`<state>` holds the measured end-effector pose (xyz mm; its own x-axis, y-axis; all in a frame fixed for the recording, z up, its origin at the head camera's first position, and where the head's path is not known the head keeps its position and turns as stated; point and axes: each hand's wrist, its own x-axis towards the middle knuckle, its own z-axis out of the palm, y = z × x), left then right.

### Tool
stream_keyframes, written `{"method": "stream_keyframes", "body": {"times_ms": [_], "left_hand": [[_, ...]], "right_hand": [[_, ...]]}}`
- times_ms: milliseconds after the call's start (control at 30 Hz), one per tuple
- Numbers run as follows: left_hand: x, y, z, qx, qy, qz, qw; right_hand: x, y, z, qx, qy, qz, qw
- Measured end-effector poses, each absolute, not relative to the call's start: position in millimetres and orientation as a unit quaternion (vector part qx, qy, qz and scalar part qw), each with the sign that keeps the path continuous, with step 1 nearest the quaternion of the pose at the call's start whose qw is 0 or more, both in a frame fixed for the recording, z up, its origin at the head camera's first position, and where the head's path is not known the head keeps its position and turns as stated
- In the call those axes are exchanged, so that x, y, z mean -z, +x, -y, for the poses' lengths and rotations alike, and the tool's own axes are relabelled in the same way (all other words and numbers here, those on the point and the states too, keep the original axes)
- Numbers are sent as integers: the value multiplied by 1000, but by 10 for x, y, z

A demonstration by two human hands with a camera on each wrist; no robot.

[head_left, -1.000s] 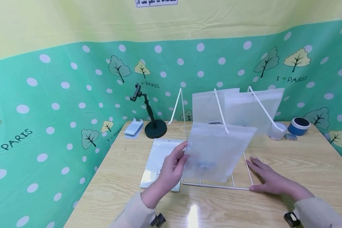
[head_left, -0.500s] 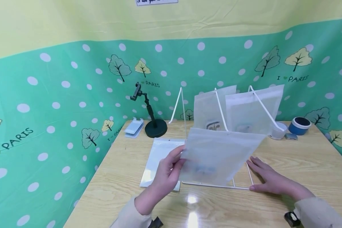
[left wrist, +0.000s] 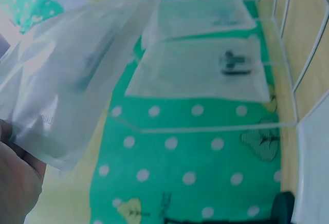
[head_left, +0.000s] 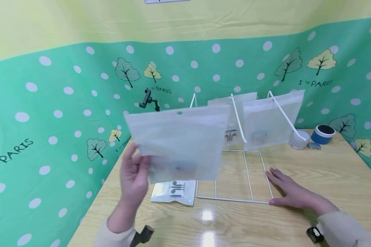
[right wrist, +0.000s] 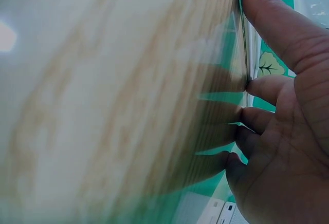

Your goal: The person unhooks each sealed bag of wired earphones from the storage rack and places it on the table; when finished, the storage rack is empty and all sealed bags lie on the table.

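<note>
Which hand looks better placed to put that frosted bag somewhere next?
Probably the left hand: it already holds the frosted bag up in the air by its edge. The right hand lies flat on the table, against the white wire rack.

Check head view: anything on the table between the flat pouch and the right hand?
Yes: the white wire rack's base lies between the flat pouch and the right hand, which rests at its right edge.

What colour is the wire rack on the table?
White; the rack shows best in the head view.
</note>
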<state>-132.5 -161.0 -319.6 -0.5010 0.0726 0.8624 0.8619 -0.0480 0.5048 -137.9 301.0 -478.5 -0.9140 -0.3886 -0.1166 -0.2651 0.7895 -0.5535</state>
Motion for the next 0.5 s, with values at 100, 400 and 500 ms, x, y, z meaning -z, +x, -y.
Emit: {"method": "stream_keyframes", "body": {"times_ms": [100,400,500], "left_hand": [[3114,-1352,1808,638,-349,592,347],[3195,-1494,2374,694,-244,585,342],[3309,-1542,2560,690,-198,606,342]], "right_hand": [[4784,-1390,-3008,276,-170,-939,115],[4787,-1384,-2996,284,-165,-937,120],[4777,-1384,-3000,286,-171,-936,114]]}}
